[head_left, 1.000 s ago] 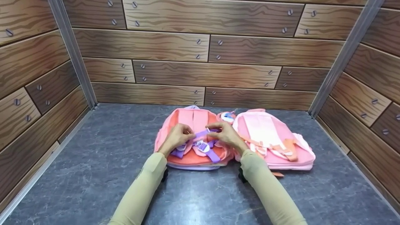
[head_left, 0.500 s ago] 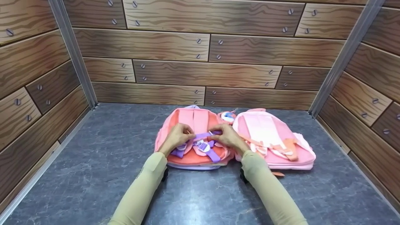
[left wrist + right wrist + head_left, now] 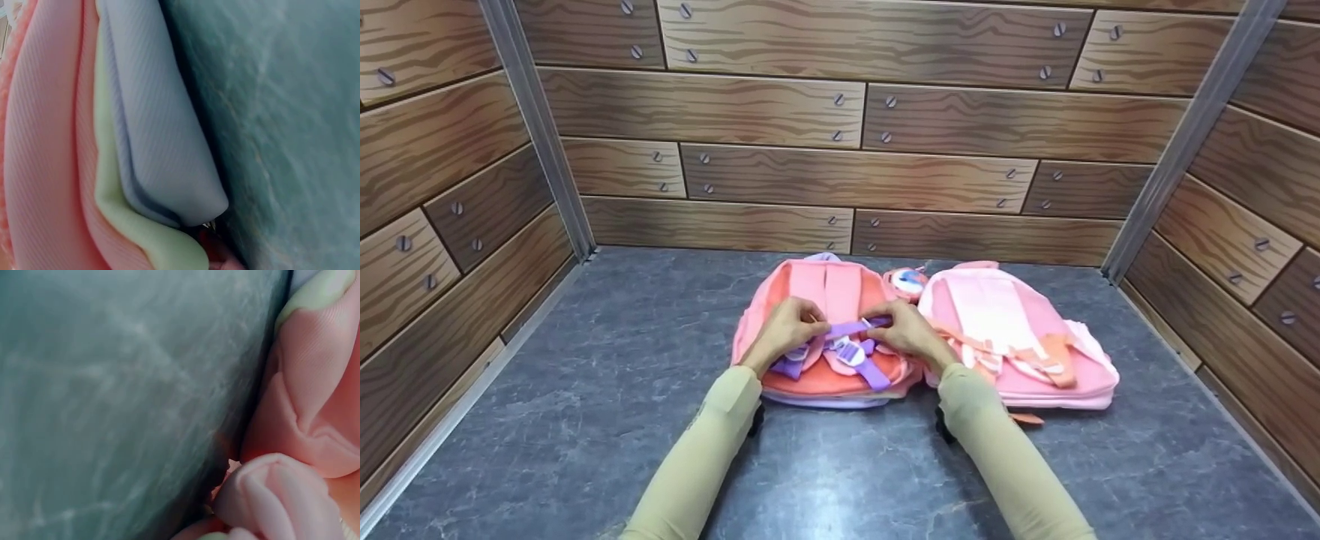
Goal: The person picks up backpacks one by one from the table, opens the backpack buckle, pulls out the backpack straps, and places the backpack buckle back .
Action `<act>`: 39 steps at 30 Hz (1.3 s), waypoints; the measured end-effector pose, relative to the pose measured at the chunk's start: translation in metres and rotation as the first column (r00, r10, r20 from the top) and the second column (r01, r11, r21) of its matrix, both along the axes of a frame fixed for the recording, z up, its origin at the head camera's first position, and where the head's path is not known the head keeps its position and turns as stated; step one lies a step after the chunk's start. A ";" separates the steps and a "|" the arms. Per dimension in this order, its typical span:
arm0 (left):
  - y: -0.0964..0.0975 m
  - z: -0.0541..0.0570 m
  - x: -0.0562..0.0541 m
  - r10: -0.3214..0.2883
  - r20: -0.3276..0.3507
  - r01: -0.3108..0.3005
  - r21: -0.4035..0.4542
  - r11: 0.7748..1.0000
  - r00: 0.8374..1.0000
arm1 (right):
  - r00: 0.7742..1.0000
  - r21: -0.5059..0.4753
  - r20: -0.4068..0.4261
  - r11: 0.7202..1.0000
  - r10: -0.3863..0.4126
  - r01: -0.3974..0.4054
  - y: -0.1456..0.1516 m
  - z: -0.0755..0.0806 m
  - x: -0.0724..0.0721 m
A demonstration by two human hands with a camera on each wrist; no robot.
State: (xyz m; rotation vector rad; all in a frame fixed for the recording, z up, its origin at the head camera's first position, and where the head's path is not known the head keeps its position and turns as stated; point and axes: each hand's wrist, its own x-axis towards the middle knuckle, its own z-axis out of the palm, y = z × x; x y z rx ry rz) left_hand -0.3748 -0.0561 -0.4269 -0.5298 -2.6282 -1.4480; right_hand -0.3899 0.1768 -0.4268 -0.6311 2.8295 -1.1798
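A coral-and-pink backpack [image 3: 840, 285] lies back side up on the grey surface, its shoulder straps showing. Across its middle, a purple webbing strap [image 3: 847, 328] is stretched between both hands. My left hand [image 3: 791, 326] pinches the strap's left part between thumb and forefinger. On the other side, my right hand [image 3: 906, 326] pinches it near a small white clip [image 3: 867, 322]. Below the hands, a white buckle [image 3: 851, 352] with a purple strap end rests on the bag. Pink, green and lilac layers of the bag's side [image 3: 152, 112] fill much of the left wrist view; the pinching fingertips are hidden there.
Close on the right lies a lighter pink backpack [image 3: 982, 300] with orange straps [image 3: 1054, 360]. A round plush charm [image 3: 907, 281] with a blue-and-white patch sits between the bags. Wood-patterned walls [image 3: 840, 172] enclose the grey tabletop [image 3: 660, 322].
My right hand has shifted slightly down and right, and the purple strap with its white clip now lies lower and more level. My left hand keeps its place.
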 end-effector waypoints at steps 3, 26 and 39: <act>0.000 -0.001 0.000 -0.004 -0.010 0.004 0.005 1.000 1.000 | 1.000 -0.011 0.014 1.000 -0.010 0.010 -0.001 0.000 0.001; -0.014 0.006 0.004 0.032 -0.015 -0.031 0.020 0.999 0.999 | 1.000 -0.340 0.019 0.940 0.014 -0.007 0.010 0.009 0.014; -0.034 0.008 0.012 0.041 0.039 -0.045 0.092 0.995 0.998 | 0.989 -0.368 0.103 0.920 -0.104 0.135 0.030 0.009 0.036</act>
